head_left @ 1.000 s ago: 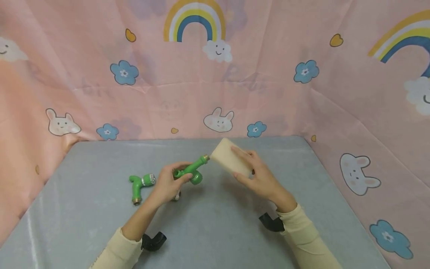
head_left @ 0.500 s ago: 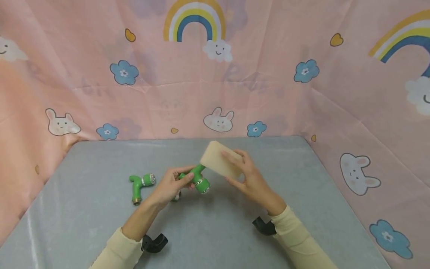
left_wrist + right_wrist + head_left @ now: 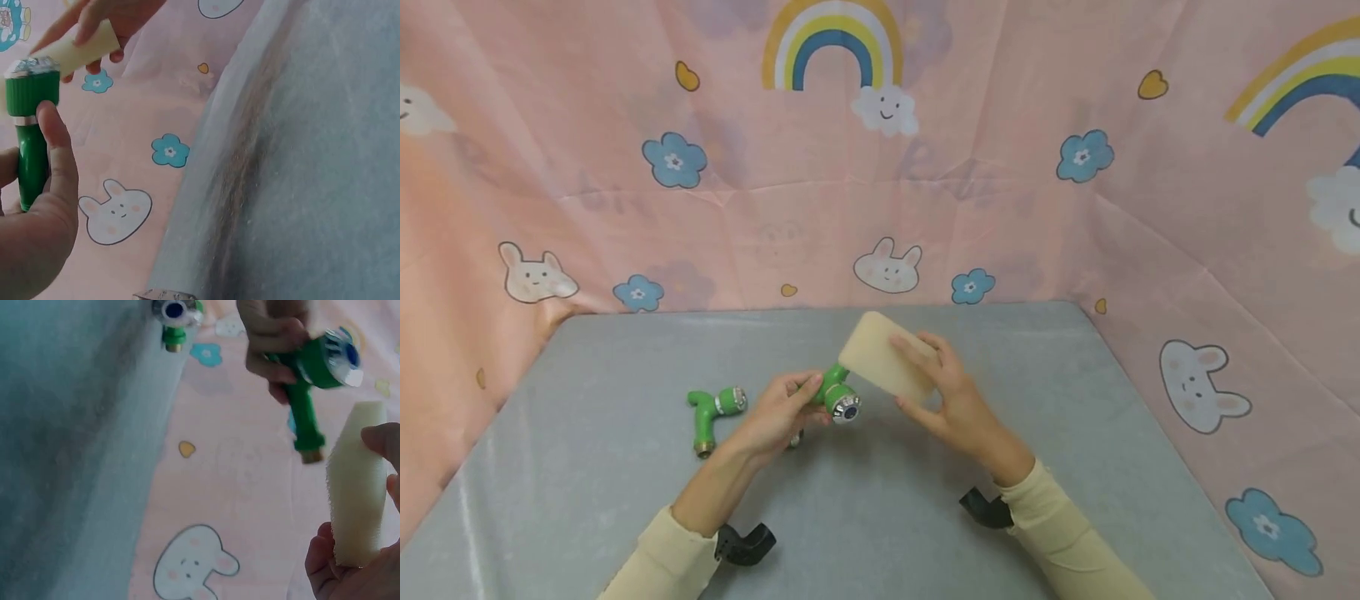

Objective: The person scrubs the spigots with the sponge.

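My left hand (image 3: 775,417) holds a green tap (image 3: 832,387) above the table, thumb along its body, with the chrome-ended knob turned toward the head camera. In the right wrist view the same tap (image 3: 304,415) shows a brass threaded end pointing down. My right hand (image 3: 966,417) grips a cream sponge block (image 3: 883,354) between thumb and fingers. The sponge is tilted, and its lower left corner overlaps the tap's far end in the head view. Seen from the right wrist, the sponge (image 3: 359,481) stands edge-on beside the tap.
A second green tap (image 3: 705,417) lies on the grey table (image 3: 880,533) to the left. Another tap (image 3: 795,439) is mostly hidden behind my left hand. Curved black pieces (image 3: 745,544) project at both sleeves. A pink printed cloth (image 3: 1000,208) hangs behind and beside the table.
The left hand has turned the tap, so its knob swung round to face the head camera. The right hand has brought the sponge leftward, over the tap's far end.
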Action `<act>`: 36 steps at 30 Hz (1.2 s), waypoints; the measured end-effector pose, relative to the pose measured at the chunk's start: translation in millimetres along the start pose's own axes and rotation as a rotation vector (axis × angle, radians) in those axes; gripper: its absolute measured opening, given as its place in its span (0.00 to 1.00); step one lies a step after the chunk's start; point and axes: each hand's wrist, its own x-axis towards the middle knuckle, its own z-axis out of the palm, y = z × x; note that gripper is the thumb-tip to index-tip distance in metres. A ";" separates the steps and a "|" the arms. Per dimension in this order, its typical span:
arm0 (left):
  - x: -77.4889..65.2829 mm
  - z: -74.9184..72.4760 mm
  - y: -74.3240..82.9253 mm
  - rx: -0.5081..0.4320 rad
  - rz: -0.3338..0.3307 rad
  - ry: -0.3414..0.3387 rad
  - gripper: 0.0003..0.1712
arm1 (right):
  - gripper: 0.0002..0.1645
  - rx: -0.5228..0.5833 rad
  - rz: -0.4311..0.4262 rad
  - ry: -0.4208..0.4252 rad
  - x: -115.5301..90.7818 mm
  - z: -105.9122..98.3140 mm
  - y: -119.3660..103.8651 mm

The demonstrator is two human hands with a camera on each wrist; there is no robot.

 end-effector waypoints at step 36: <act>-4.0 12.9 4.8 0.337 0.166 0.273 0.17 | 0.43 0.225 0.286 -0.163 -2.4 -6.6 -5.5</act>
